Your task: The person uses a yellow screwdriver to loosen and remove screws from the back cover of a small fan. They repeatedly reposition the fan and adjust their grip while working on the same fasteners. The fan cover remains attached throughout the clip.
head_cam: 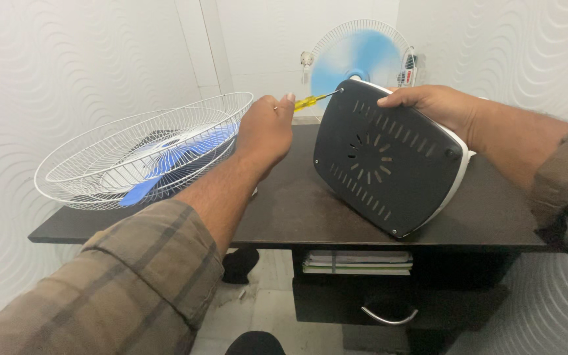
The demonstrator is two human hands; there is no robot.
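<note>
Screwdriver (311, 100) in left hand (265, 129), right hand (428, 103) steadying fan base (382, 158), wire guard (142, 151) beside.

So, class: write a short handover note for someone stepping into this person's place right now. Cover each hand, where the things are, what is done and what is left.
Left hand: closed grip on a yellow-handled screwdriver, its tip at a screw hole in the top corner of the fan base.
Right hand: grips the upper edge of the base, holding it tilted on edge on the dark desk, black underside toward the camera.
On the desk's left: white wire fan guard with blue blades lying in it.
Done: guard and blades are off the fan.
Left: the corner screw being worked; other corner screws look still in place, though that is hard to tell.
</note>
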